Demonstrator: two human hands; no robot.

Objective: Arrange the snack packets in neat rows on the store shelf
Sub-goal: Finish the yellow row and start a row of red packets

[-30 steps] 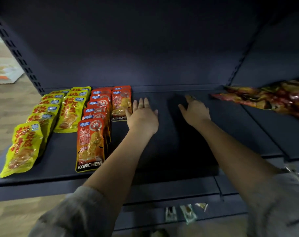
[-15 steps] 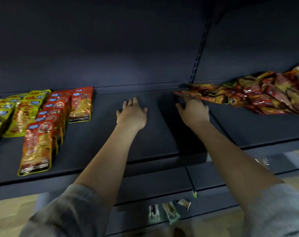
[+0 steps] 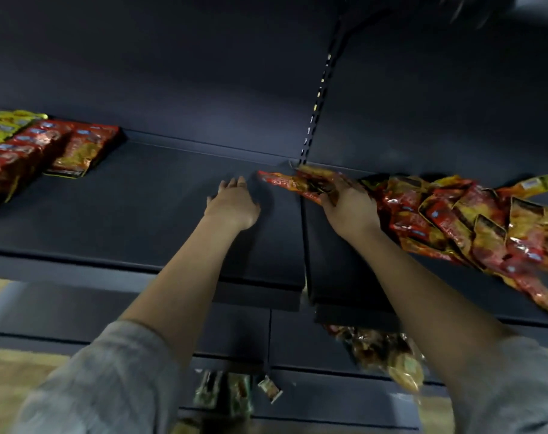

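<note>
My left hand [image 3: 233,203] lies flat, fingers straight, on the bare dark shelf [image 3: 147,214]. My right hand [image 3: 349,206] grips the near end of a red packet [image 3: 285,183] at the left edge of a loose heap of red and yellow snack packets [image 3: 473,220] on the right shelf section. Neat rows of red packets [image 3: 78,148] and yellow packets [image 3: 3,126] lie at the far left of the shelf.
A perforated upright [image 3: 316,108] divides the two shelf sections at the back. Below, a lower shelf holds a bag of snacks [image 3: 382,355] and a few small packets [image 3: 235,393]. Wooden floor shows at bottom left.
The view has swung right, so the arranged rows slid to the left edge. My right hand reached the heap and took hold of a red packet; my left hand stayed flat on the shelf.
</note>
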